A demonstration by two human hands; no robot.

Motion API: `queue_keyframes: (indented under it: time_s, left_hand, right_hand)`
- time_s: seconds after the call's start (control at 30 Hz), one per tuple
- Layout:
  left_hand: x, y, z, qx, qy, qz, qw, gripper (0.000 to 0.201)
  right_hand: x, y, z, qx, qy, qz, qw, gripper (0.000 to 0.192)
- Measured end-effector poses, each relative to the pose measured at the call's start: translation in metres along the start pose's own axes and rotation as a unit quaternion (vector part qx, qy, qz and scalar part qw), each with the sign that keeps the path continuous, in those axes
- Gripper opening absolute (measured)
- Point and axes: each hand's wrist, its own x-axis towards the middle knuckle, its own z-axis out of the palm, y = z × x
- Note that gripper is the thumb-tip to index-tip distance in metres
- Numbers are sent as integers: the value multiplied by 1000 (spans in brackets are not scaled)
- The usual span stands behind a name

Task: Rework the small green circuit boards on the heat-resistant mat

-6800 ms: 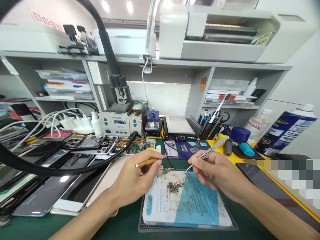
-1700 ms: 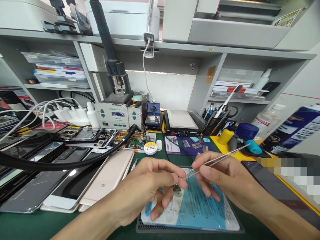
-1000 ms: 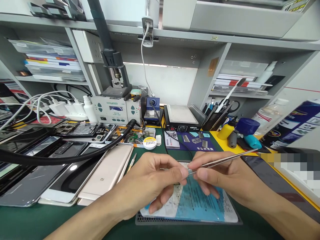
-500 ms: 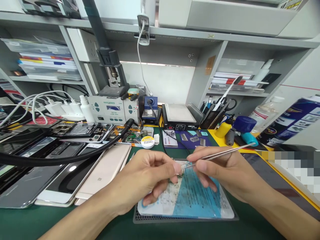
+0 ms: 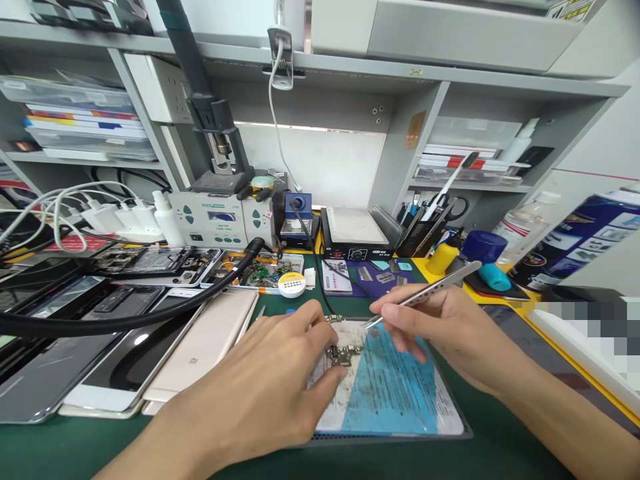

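Note:
My left hand (image 5: 280, 373) hovers palm down at the left side of a white-and-blue work pad (image 5: 395, 393), its thumb apart from the fingers. Just beyond the thumb a small circuit board (image 5: 344, 355) lies on the pad; the fingers partly cover it, and whether they touch it I cannot tell. Another bit of board (image 5: 334, 319) shows at the pad's back edge. Metal tweezers (image 5: 425, 291) are pinched in my right hand (image 5: 430, 320), their tips pointing down-left above the pad, apart from the board.
Several phones and phone backs (image 5: 200, 353) lie at the left, crossed by a thick black hose (image 5: 150, 325). Behind are a parts tray (image 5: 235, 283), a round tin (image 5: 291, 285), a rework station (image 5: 220, 220) and a heating plate (image 5: 355, 227). Bottles (image 5: 530, 227) stand at the right.
My left hand has turned palm down and its pinch near the tweezer tips has opened. The circuit board shows more fully. My right hand has tilted the tweezers and still holds them.

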Motion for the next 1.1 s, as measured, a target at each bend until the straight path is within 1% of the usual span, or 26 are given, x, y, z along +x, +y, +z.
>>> queue_keyframes:
  time_s: [0.07,0.13,0.3,0.43,0.7,1.1]
  left_hand:
    - [0,0,1,9,-8,4,1000,16]
    - [1,0,1,13,-10,4,1000,16]
    - [2,0,3,30,-9,-4,1000,19]
    - [1,-2,3,42,-3,0,999,20]
    - [0,-3,5,61,-3,5,998,23]
    - [0,-3,6,61,7,9,998,22]
  right_hand:
    - [-1,-2,0,-58,-24,21,998,33]
    - [-2,-3,2,-100,-43,31,994,32]
    - [-5,-5,8,-137,-47,-28,989,25]
    - [-6,-5,10,-181,-53,-45,981,25]
    - [-6,-5,11,-194,-61,-65,977,24]
    - [-7,-6,13,-205,-59,-67,975,25]
